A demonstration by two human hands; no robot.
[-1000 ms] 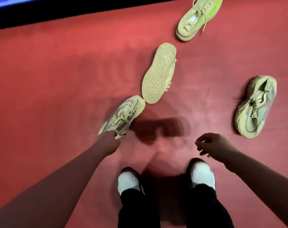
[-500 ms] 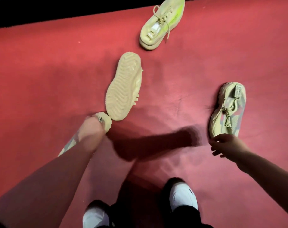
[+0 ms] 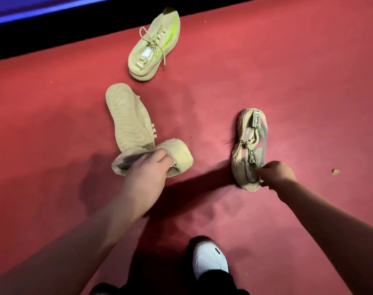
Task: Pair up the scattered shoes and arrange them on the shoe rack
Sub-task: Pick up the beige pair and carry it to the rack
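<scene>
Hand-held sneaker (image 3: pixel 182 155) now above red carpet (image 3: pixel 298 71)

Held shoe (image 3: pixel 181 156) partly behind left hand (image 3: pixel 147 177)

Red carpet (image 3: pixel 287 60); black strip (image 3: pixel 53 33) at far edge; scrap (image 3: pixel 335 172).

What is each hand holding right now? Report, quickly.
Left hand: grips a mesh sneaker.
Right hand: on the toe of the matching sneaker; grip cannot be told.
</scene>
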